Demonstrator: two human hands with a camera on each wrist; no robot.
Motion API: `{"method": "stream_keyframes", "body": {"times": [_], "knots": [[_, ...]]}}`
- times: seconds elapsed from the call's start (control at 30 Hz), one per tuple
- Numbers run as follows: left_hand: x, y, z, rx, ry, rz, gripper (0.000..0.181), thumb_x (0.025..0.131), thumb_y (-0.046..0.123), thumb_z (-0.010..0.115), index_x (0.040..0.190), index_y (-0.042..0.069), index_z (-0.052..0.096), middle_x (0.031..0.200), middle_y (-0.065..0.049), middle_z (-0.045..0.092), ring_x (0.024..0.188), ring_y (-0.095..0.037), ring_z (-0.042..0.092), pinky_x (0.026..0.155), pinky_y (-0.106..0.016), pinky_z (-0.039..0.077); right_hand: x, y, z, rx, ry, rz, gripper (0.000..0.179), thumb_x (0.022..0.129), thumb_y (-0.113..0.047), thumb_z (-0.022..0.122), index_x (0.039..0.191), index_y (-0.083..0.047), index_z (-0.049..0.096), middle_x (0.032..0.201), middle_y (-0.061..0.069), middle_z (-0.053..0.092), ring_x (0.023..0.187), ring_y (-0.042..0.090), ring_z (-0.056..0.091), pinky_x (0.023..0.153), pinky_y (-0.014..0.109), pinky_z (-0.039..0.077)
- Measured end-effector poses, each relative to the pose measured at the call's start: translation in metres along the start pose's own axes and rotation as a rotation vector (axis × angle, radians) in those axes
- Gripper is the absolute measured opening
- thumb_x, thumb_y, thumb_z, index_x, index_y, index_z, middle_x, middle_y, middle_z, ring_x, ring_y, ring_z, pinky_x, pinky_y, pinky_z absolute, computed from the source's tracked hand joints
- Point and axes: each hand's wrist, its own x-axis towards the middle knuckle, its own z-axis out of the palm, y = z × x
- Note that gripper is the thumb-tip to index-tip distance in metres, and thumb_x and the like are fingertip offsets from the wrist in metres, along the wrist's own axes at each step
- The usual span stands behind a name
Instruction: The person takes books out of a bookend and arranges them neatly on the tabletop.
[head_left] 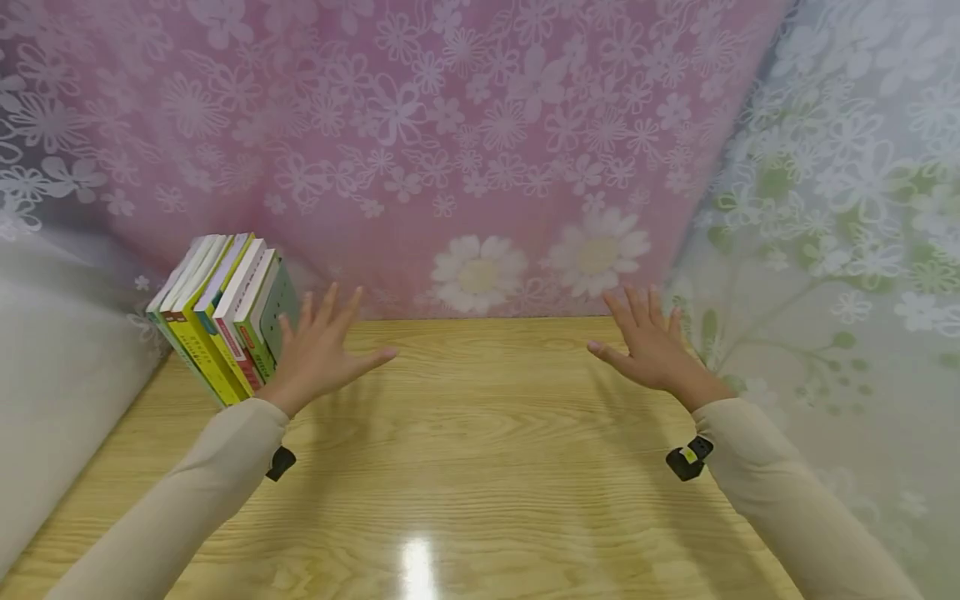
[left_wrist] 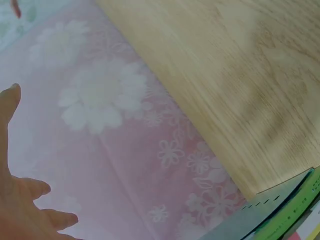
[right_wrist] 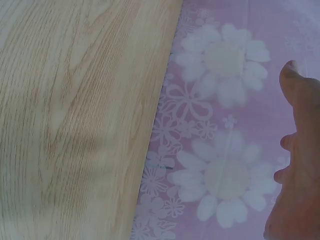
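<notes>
A row of upright books (head_left: 217, 317) stands at the left back of the wooden table, with white, yellow, pink and green covers and spines. My left hand (head_left: 318, 354) is spread in front of the row's right end and holds nothing; it overlaps the nearest book in the head view. In the left wrist view the green-edged book (left_wrist: 285, 215) shows at the lower right, apart from the fingers. Over the table's right side my right hand (head_left: 645, 346) is also spread, its fingers straight and holding nothing. Both hands hover above the tabletop, casting shadows on it.
The wood-grain table (head_left: 480, 433) runs back to a pink flowered curtain (head_left: 450, 167). Pale flowered cloth (head_left: 847, 275) hangs along the right side, and a whitish cloth (head_left: 60, 358) borders the left. Each wrist wears a small black camera (head_left: 686, 460).
</notes>
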Motion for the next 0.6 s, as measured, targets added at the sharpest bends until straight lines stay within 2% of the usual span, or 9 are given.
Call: {"method": "stream_keyframes", "body": {"times": [0.13, 0.27, 0.37, 0.5, 0.53, 0.6], "knots": [[-0.012, 0.001, -0.009, -0.018, 0.038, 0.022, 0.105, 0.078, 0.078, 0.052, 0.154, 0.03, -0.003, 0.161, -0.01, -0.004, 0.144, -0.041, -0.009, 0.107, -0.072, 0.0, -0.001, 0.0, 0.005, 0.05, 0.011, -0.006, 0.085, 0.096, -0.059, 0.042, 0.154, -0.022, -0.008, 0.157, 0.012, -0.022, 0.137, 0.034, -0.034, 0.1, 0.072, -0.019], [-0.029, 0.0, -0.019, -0.101, 0.094, 0.033, 0.107, 0.079, 0.073, 0.058, 0.154, 0.028, -0.003, 0.161, -0.008, -0.004, 0.145, -0.039, -0.004, 0.108, -0.071, 0.009, -0.002, -0.004, 0.012, 0.168, 0.019, -0.028, 0.081, 0.098, -0.052, 0.043, 0.155, -0.021, -0.006, 0.159, 0.016, -0.014, 0.139, 0.041, -0.026, 0.1, 0.076, -0.011], [-0.043, -0.003, -0.027, -0.163, 0.163, 0.044, 0.108, 0.079, 0.065, 0.065, 0.155, 0.027, -0.003, 0.161, -0.007, -0.002, 0.146, -0.039, 0.001, 0.104, -0.073, 0.015, -0.002, -0.007, 0.018, 0.275, 0.006, -0.047, 0.076, 0.1, -0.048, 0.041, 0.155, -0.018, -0.003, 0.159, 0.019, -0.01, 0.14, 0.044, -0.022, 0.1, 0.078, -0.006], [-0.06, -0.012, -0.035, -0.224, 0.28, 0.082, 0.108, 0.08, 0.051, 0.074, 0.155, 0.023, 0.001, 0.161, -0.006, 0.001, 0.146, -0.036, 0.003, 0.105, -0.072, 0.015, -0.004, -0.012, 0.028, 0.381, -0.014, -0.07, 0.073, 0.102, -0.044, 0.041, 0.155, -0.018, -0.002, 0.159, 0.018, -0.009, 0.14, 0.042, -0.024, 0.101, 0.077, -0.004], [-0.064, -0.015, -0.037, -0.232, 0.308, 0.089, 0.107, 0.08, 0.047, 0.075, 0.155, 0.023, 0.003, 0.161, -0.005, 0.002, 0.147, -0.035, 0.003, 0.105, -0.068, 0.024, -0.005, -0.014, 0.03, 0.402, -0.017, -0.075, 0.073, 0.102, -0.043, 0.041, 0.155, -0.018, -0.002, 0.159, 0.017, -0.01, 0.14, 0.042, -0.024, 0.101, 0.077, -0.004], [-0.07, -0.021, -0.04, -0.257, 0.353, 0.095, 0.106, 0.08, 0.04, 0.078, 0.155, 0.022, 0.005, 0.161, -0.006, 0.003, 0.147, -0.034, 0.003, 0.105, -0.068, 0.024, -0.008, -0.017, 0.035, 0.435, -0.017, -0.089, 0.072, 0.102, -0.042, 0.042, 0.155, -0.02, -0.002, 0.159, 0.015, -0.009, 0.14, 0.04, -0.024, 0.101, 0.077, -0.003]]}}
